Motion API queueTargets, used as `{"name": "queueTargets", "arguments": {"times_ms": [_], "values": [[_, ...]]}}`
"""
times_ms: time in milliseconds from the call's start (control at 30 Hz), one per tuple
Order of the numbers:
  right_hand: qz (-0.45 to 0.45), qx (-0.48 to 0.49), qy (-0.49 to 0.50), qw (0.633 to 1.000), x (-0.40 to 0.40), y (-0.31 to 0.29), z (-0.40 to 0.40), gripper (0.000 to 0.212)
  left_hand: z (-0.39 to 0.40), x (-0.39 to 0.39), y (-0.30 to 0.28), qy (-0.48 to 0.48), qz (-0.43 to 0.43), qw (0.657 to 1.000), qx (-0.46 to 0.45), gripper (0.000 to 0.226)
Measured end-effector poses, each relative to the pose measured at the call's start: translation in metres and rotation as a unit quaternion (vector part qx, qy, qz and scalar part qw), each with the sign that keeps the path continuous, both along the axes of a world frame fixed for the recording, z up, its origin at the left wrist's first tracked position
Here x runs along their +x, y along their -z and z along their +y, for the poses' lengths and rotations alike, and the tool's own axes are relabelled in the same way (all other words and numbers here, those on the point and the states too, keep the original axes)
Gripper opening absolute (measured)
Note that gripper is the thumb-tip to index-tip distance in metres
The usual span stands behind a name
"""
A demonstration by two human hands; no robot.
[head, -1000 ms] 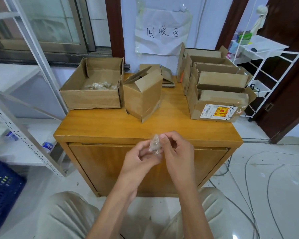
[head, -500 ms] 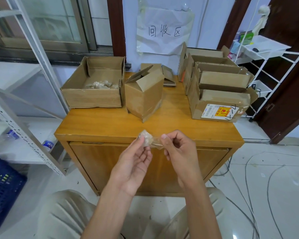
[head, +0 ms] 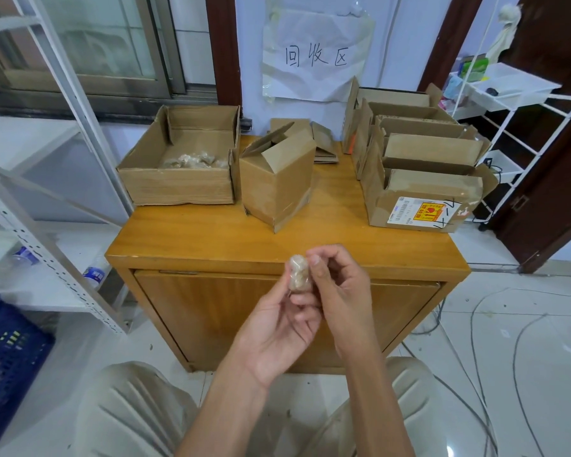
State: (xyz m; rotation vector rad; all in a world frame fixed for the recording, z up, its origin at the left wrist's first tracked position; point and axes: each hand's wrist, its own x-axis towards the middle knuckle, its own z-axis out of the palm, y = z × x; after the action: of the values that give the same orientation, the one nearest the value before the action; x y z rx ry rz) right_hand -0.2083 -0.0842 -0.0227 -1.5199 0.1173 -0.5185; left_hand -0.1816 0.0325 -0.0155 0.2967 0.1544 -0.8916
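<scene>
A small clear plastic packet (head: pixel 298 273) with pale lumps inside stands upright between both hands, in front of the wooden cabinet's front edge (head: pixel 211 258). My left hand (head: pixel 277 328) holds it from below, palm up, fingers curled round its bottom. My right hand (head: pixel 338 291) pinches its right side with thumb and fingers. A wide open cardboard box (head: pixel 178 186) at the cabinet's back left holds several similar packets (head: pixel 192 159). A smaller open box (head: pixel 277 183) stands beside it in the middle.
Several open cardboard boxes (head: pixel 419 192) are stacked in a row at the cabinet's right. A white metal rack (head: pixel 47 199) with bottles stands at the left, a blue crate (head: pixel 4 351) below it. A white wire shelf (head: pixel 508 103) and cables (head: pixel 475 324) lie at the right.
The packet was stretched sideways between both hands half a second ago. Now it is bunched upright and the hands have closed together around it.
</scene>
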Motion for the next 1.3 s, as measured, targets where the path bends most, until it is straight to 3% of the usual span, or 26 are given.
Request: {"name": "queueTargets", "arguments": {"times_ms": [100,200,267,333,433,533,633,733,900,1033,1133,1200,1300], "values": [[0.023,-0.027,-0.054,0.998,-0.003,0.003,-0.006,0.031,-0.004,-0.001,-0.001,0.03,-0.044,0.997,0.062,0.029],[-0.001,-0.012,-0.04,0.999,-0.005,0.006,-0.008,0.036,-0.006,0.006,-0.001,0.021,-0.118,0.978,0.172,0.023],[-0.005,0.01,0.007,1.0,-0.004,0.008,0.001,0.033,-0.013,0.008,0.001,-0.038,-0.155,0.949,0.272,0.022],[0.004,0.017,0.06,0.998,0.0,0.006,0.014,0.033,-0.019,0.008,0.003,-0.156,-0.193,0.907,0.34,0.022],[0.01,0.074,0.116,0.99,0.005,-0.003,0.023,0.036,-0.019,-0.001,-0.008,-0.243,-0.258,0.875,0.33,0.051],[0.01,0.11,0.103,0.989,0.005,-0.015,0.023,0.04,-0.012,-0.004,-0.015,-0.25,-0.355,0.823,0.366,0.037],[0.03,0.176,-0.017,0.984,0.002,-0.022,0.021,0.046,0.001,0.008,-0.016,-0.226,-0.351,0.843,0.339,0.03],[0.04,0.226,-0.136,0.964,0.003,-0.027,0.013,0.031,0.015,0.018,-0.018,-0.156,-0.341,0.887,0.27,0.031],[-0.018,0.131,-0.226,0.965,0.013,-0.03,0.007,0.031,0.032,0.031,-0.028,-0.059,-0.266,0.949,0.161,0.03],[0.008,0.035,-0.212,0.977,0.024,-0.036,0.009,0.026,0.041,0.035,-0.037,-0.079,-0.275,0.941,0.179,0.025],[-0.005,0.043,-0.233,0.972,0.027,-0.041,0.02,0.033,0.051,0.042,-0.042,-0.145,-0.308,0.91,0.235,0.023],[-0.01,0.047,-0.233,0.971,0.033,-0.043,0.026,0.044,0.056,0.048,-0.042,-0.2,-0.361,0.857,0.308,0.02],[0.0,0.004,-0.205,0.979,0.049,-0.042,0.034,0.027,0.062,0.056,-0.041,-0.29,-0.425,0.76,0.398,0.017]]}}
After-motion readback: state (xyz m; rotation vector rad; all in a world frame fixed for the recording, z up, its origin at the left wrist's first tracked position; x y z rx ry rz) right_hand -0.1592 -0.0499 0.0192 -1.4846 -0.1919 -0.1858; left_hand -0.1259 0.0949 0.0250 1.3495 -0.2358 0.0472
